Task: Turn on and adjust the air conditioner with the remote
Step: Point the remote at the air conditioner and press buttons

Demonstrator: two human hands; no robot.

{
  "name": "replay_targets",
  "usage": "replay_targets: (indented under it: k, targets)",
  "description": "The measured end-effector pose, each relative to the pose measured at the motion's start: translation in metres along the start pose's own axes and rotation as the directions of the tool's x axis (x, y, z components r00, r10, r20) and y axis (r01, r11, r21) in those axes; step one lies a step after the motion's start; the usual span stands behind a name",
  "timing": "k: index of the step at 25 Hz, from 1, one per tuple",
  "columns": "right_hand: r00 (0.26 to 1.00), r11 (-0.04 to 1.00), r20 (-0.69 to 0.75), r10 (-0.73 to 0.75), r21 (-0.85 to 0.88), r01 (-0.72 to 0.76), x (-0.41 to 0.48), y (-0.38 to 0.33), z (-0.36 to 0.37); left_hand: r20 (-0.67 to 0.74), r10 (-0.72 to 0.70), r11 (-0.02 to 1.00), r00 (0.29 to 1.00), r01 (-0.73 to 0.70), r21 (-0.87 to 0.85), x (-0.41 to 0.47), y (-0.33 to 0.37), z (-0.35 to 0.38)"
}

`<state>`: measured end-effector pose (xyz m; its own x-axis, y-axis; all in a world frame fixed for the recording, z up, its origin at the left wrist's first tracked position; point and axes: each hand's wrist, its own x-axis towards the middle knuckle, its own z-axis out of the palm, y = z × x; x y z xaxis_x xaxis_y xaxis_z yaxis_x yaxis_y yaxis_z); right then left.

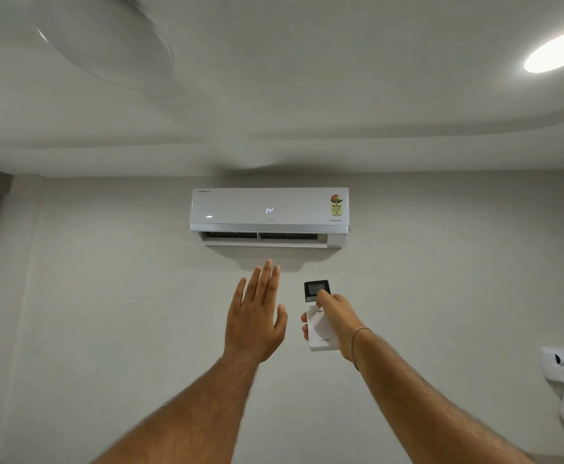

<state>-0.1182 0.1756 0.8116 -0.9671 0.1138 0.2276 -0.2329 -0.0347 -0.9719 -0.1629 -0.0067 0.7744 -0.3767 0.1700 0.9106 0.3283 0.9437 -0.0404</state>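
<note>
- While the right hand (335,318) wraps the remote (318,315), its thumb rests on the buttons just below the dark screen; fingertips curl round the left edge; the hand is clamped on the remote's body.
- Remote: white, dark display end uppermost; long axis runs up toward the air conditioner (269,212), display end nearest the unit.
- Left hand (257,316): empty, flat, fingers spread and raised, palm toward the wall; just beside the remote, not touching it; reaches toward the vent (262,236), likely testing airflow.
- Air conditioner: wall-mounted, directly above both hands, well apart; panel reads 24; louvre flap open, so judged switched on.
- Judgement: adjustment stage; the right hand alone works the buttons, the remote already aimed upward at the unit.
</note>
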Motion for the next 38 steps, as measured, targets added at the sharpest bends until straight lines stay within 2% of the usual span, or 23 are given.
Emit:
replay_targets:
  k: [9, 38]
  targets:
    - [0.999, 0.999, 0.037, -0.035, 0.011, 0.035, 0.004, -0.001, 0.002, 0.037, -0.064, 0.998, 0.997, 0.064, 0.014, -0.002, -0.003, 0.009]
    - [0.997, 0.997, 0.033, -0.071, 0.007, 0.071, 0.010, -0.004, 0.009, 0.034, -0.051, 0.998, 0.998, 0.050, 0.033, 0.007, -0.007, 0.010]
